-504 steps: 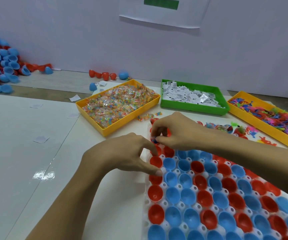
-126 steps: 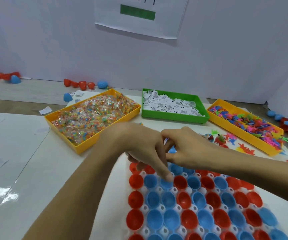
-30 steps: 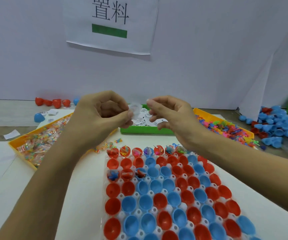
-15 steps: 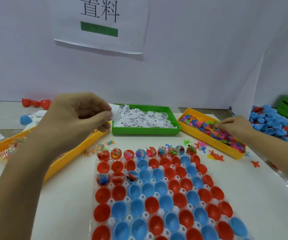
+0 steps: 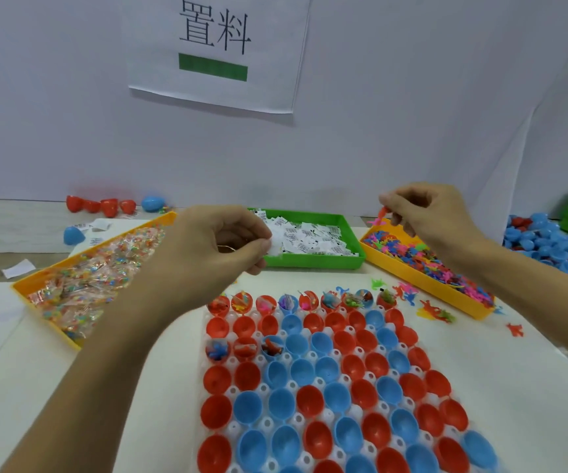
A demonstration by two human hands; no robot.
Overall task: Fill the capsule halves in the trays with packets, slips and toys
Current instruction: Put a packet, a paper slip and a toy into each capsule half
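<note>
The capsule halves [image 5: 323,387], red and blue, are sitting open side up in the white tray [image 5: 204,367] on the counter [image 5: 515,387], nearest the person. The whole far row and three halves in the third row, at its left end, are already holding contents; the rest are showing empty.

The step in hand appears to be gathering one set of contents. The left hand [image 5: 221,247] is hovering beyond the tray's far left corner, its fingers [image 5: 258,247] pinching a white slip [image 5: 274,243] in front of the green bin [image 5: 310,261]. The right hand [image 5: 429,213] is raised beyond the tray's far right corner, above the yellow toy bin [image 5: 422,285], its fingers [image 5: 393,208] pinching a small red toy [image 5: 380,215].

The next move probably calls for carrying both items back over the tray and releasing them into the next empty half in the third row, the blue one beside the filled three, without disturbing neighbouring halves. The yellow packet bin [image 5: 47,308] is lying beyond the tray's left edge.
</note>
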